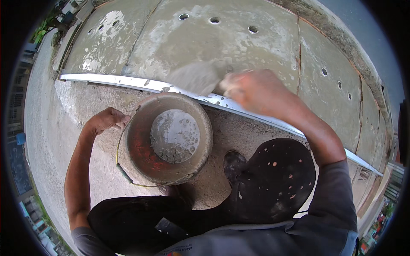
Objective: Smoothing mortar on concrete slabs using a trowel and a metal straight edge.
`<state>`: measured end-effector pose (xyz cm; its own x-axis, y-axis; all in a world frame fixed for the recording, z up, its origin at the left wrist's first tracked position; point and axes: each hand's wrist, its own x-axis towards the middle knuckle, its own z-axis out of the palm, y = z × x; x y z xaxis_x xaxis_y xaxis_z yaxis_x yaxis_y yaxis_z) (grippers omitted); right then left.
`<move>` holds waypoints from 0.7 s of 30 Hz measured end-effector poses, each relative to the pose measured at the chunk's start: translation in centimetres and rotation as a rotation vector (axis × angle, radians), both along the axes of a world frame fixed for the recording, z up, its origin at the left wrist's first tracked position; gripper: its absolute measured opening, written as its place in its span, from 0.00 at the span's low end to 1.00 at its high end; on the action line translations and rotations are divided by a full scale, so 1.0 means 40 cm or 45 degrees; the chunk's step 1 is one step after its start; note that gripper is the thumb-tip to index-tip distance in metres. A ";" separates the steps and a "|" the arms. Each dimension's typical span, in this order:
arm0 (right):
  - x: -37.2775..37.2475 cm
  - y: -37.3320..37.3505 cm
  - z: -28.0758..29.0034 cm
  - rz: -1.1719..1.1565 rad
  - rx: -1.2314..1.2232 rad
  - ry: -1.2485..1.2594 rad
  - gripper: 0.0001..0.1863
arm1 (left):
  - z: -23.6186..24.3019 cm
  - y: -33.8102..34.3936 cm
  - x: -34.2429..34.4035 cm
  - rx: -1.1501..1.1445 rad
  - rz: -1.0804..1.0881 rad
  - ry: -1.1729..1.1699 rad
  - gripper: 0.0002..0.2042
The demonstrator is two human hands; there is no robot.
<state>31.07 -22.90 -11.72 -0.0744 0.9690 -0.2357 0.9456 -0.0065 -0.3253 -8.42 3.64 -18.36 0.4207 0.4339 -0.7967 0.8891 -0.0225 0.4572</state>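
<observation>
A grey, mortar-coated bucket (136, 149) with a wire handle sits on the ground between my knees, with wet grey mix (173, 134) in its bottom. My left hand (104, 121) grips the upper left rim by the handle's attachment. My right hand (254, 91) is closed on the handle of a trowel, whose motion-blurred blade (194, 79) is over the wet concrete slab (162, 38) and the silvery metal edge strip (106, 80), just above the bucket.
More slab sections (329, 94) with round holes continue to both sides, divided by thin seams. A curb (350, 47) runs along the far edge. Rough pale pavement (47, 128) extends at the left, with greenery (45, 23) beyond at the upper left.
</observation>
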 end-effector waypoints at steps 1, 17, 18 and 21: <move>-0.031 0.004 0.008 0.105 -0.026 -0.040 0.16 | 0.001 -0.004 0.006 0.018 0.004 -0.071 0.20; -0.279 0.004 -0.269 0.699 -0.078 0.029 0.10 | 0.127 -0.182 0.148 0.063 0.181 -0.279 0.16; -0.293 0.001 -0.262 0.630 -0.121 0.066 0.11 | 0.132 -0.180 0.157 0.188 0.004 -0.255 0.17; -0.326 0.011 -0.254 0.394 -0.333 0.122 0.12 | 0.103 -0.157 0.141 0.359 -0.325 -0.265 0.21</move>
